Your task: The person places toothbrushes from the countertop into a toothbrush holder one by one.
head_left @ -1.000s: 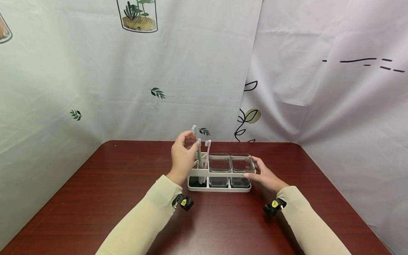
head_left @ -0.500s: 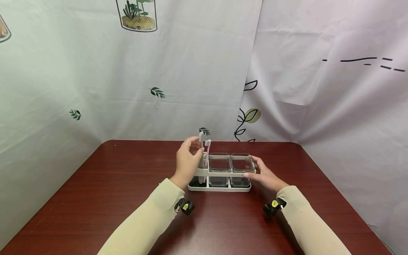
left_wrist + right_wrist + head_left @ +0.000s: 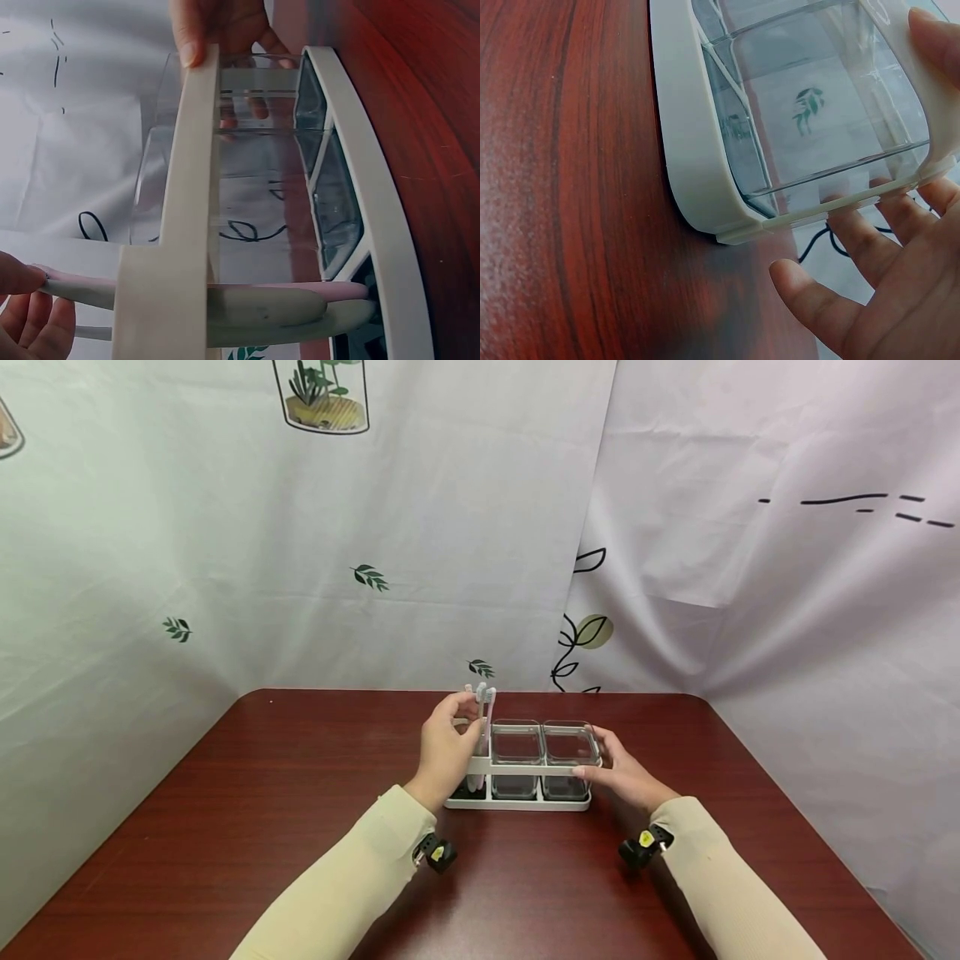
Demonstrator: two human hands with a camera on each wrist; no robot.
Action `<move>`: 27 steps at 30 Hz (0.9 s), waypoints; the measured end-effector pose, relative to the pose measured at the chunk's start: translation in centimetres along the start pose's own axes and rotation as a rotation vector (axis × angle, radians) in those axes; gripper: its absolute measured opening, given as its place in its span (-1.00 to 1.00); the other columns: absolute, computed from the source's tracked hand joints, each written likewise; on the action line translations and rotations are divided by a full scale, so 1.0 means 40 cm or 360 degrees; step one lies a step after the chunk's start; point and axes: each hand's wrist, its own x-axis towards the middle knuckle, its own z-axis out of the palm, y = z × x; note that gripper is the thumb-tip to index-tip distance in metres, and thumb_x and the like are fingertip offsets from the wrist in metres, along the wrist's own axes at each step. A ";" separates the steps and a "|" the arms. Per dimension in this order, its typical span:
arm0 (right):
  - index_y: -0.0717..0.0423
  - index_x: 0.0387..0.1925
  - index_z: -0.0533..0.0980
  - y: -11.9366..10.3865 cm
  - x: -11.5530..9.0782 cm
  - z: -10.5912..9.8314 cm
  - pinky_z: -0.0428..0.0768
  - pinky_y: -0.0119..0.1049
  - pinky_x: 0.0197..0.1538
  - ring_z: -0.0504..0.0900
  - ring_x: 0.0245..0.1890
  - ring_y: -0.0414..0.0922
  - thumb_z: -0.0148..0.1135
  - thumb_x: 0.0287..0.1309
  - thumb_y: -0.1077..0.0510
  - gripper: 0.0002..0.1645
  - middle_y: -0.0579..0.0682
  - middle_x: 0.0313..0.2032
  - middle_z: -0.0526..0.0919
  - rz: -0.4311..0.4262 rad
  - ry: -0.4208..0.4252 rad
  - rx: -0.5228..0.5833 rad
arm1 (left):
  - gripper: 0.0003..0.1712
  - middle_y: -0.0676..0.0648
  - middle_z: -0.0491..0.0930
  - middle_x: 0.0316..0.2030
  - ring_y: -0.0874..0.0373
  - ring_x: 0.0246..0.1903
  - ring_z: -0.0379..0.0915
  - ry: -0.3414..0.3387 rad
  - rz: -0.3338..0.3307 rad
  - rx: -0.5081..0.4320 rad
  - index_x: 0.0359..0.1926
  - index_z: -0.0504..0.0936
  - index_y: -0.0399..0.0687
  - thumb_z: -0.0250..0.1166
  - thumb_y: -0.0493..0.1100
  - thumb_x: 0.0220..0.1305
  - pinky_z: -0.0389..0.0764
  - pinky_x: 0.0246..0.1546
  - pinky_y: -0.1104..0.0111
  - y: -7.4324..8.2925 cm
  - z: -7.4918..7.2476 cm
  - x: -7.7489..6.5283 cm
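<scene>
A white toothbrush holder (image 3: 517, 806) stands on the table, with two clear cups (image 3: 517, 745) in its middle and right parts. My left hand (image 3: 441, 745) pinches a grey-green toothbrush (image 3: 262, 306) by its upper handle; its lower end is inside the holder's left part. Beside it a pink toothbrush (image 3: 491, 697) stands close, partly covered in the left wrist view. Another grey-green toothbrush (image 3: 349, 319) stands behind, mostly hidden by the hand in the head view. My right hand (image 3: 626, 777) grips the holder's right end, its thumb on the front rail and fingers around the side.
The dark red wooden table (image 3: 300, 827) reaches out on both sides of the holder. A pale printed curtain (image 3: 480, 527) hangs behind the table's back edge. Each wrist wears a small black camera (image 3: 441, 855).
My left hand has moved right and down with the grey-green toothbrush, whose head now sits lower, against the pink one. The right hand and the holder have stayed put.
</scene>
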 end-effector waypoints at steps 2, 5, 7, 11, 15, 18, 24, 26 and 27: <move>0.19 0.42 -0.08 0.000 0.000 0.001 0.35 0.10 0.25 0.27 0.29 0.27 0.32 0.15 0.15 -0.01 0.37 0.33 0.16 -0.0006 0.0003 0.0007 | -0.65 -0.19 0.58 -0.21 0.00 -0.19 0.55 -0.0018 -0.0007 0.0009 0.01 0.56 -0.28 0.29 -0.47 0.17 0.63 -0.16 0.17 0.000 0.001 -0.003; 0.19 0.42 -0.08 0.000 0.000 0.001 0.35 0.10 0.25 0.26 0.30 0.28 0.32 0.15 0.16 -0.01 0.37 0.34 0.15 -0.0013 0.0002 0.0013 | -0.65 -0.18 0.58 -0.20 0.01 -0.19 0.55 -0.0037 -0.0017 0.0027 0.01 0.56 -0.27 0.28 -0.47 0.17 0.63 -0.18 0.18 -0.002 0.003 -0.009; 0.19 0.42 -0.08 0.000 0.000 0.001 0.36 0.10 0.25 0.25 0.30 0.28 0.32 0.15 0.16 -0.01 0.37 0.34 0.15 -0.0012 0.0001 0.0017 | -0.65 -0.17 0.59 -0.20 0.02 -0.19 0.55 -0.0046 -0.0020 0.0044 0.00 0.56 -0.27 0.28 -0.47 0.17 0.63 -0.18 0.18 -0.004 0.005 -0.011; 0.19 0.42 -0.08 0.000 0.001 0.002 0.37 0.08 0.24 0.24 0.31 0.29 0.31 0.15 0.17 -0.02 0.37 0.34 0.16 -0.0017 0.0000 0.0035 | -0.66 -0.16 0.59 -0.22 0.02 -0.20 0.56 -0.0057 -0.0020 0.0063 -0.02 0.56 -0.26 0.29 -0.47 0.15 0.63 -0.19 0.18 -0.006 0.007 -0.014; 0.19 0.42 -0.08 0.000 0.001 0.002 0.39 0.05 0.23 0.24 0.31 0.29 0.31 0.16 0.18 -0.02 0.36 0.34 0.15 -0.0015 -0.0003 0.0046 | -0.66 -0.15 0.60 -0.23 0.03 -0.21 0.56 -0.0066 -0.0020 0.0073 -0.03 0.56 -0.26 0.30 -0.47 0.15 0.63 -0.20 0.19 -0.007 0.008 -0.016; 0.19 0.42 -0.08 -0.001 -0.001 0.002 0.38 0.06 0.23 0.24 0.31 0.29 0.31 0.16 0.17 -0.02 0.35 0.34 0.16 -0.0012 -0.0003 0.0043 | -0.66 -0.14 0.60 -0.24 0.04 -0.22 0.56 -0.0079 -0.0016 0.0088 -0.03 0.57 -0.25 0.31 -0.48 0.14 0.63 -0.21 0.20 -0.009 0.010 -0.019; 0.18 0.42 -0.06 -0.003 -0.002 0.003 0.36 0.08 0.25 0.24 0.31 0.28 0.31 0.16 0.16 -0.03 0.34 0.33 0.18 -0.0008 0.0006 0.0032 | -0.66 -0.13 0.60 -0.25 0.03 -0.20 0.54 -0.0123 0.0008 0.0131 -0.06 0.57 -0.26 0.32 -0.49 0.11 0.64 -0.23 0.22 -0.018 0.018 -0.025; 0.18 0.42 -0.06 -0.003 -0.002 0.003 0.36 0.07 0.25 0.25 0.31 0.28 0.31 0.16 0.16 -0.03 0.34 0.33 0.18 -0.0005 0.0006 0.0030 | -0.66 -0.12 0.61 -0.25 0.04 -0.19 0.53 -0.0129 0.0008 0.0149 -0.07 0.57 -0.25 0.33 -0.49 0.10 0.63 -0.24 0.22 -0.019 0.019 -0.025; 0.18 0.42 -0.06 -0.002 -0.002 0.002 0.36 0.08 0.25 0.25 0.31 0.28 0.31 0.16 0.17 -0.03 0.34 0.33 0.18 -0.0005 0.0006 0.0032 | -0.66 -0.12 0.61 -0.25 0.04 -0.19 0.53 -0.0134 0.0008 0.0159 -0.07 0.58 -0.25 0.33 -0.49 0.10 0.63 -0.25 0.22 -0.020 0.020 -0.025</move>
